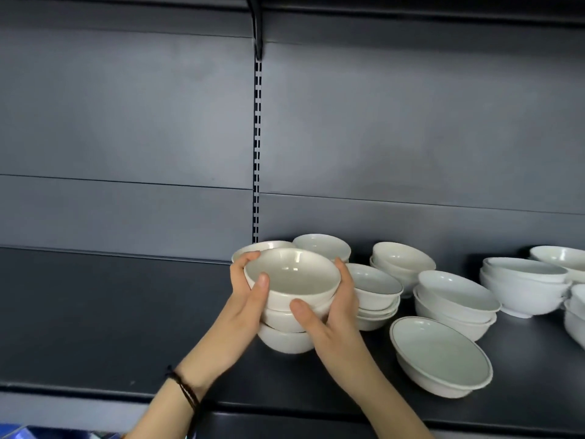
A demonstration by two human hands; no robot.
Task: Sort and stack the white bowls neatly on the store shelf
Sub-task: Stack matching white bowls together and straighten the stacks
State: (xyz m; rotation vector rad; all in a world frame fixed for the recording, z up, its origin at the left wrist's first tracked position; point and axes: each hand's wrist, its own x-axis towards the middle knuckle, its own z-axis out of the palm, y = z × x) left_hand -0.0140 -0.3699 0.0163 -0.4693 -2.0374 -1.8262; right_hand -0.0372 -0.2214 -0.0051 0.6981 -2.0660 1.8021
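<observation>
left hand (243,299) and right hand (330,315) clasp the bowl stack (292,277) from opposite sides, fingers (262,282) curled round it. probably squaring it up on the shelf (126,327)

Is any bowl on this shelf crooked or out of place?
Yes. Right of the held stack, one tilted top bowl sits crooked on its pile. A wide shallow bowl lies alone near the shelf front. Nothing looks broken.
</observation>
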